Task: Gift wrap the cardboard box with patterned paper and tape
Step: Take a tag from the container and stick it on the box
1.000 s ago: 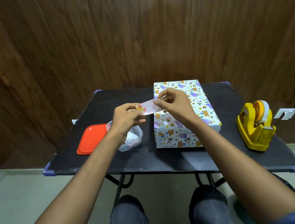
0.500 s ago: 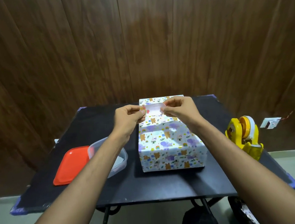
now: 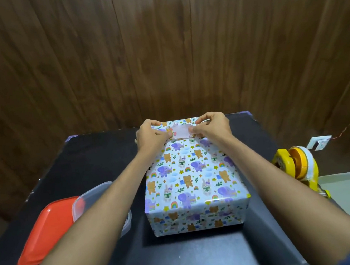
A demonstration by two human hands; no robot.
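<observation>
Holding a small pale label (image 3: pixel 180 131) stretched between both hands over the far end of the wrapped box (image 3: pixel 193 174), which sits mid-table (image 3: pixel 205 257). The left hand (image 3: pixel 151 135) pinches its left end, the right hand (image 3: pixel 211 126) its right end, fingers curled. Judged best practice: keep the strip taut and square to the box's far edge, touch one end down first, then smooth across to avoid wrinkles. A tape dispenser (image 3: pixel 296 166) stands at the table's right edge; an orange lid (image 3: pixel 47 229) and clear container (image 3: pixel 94 198) lie near the left edge.
</observation>
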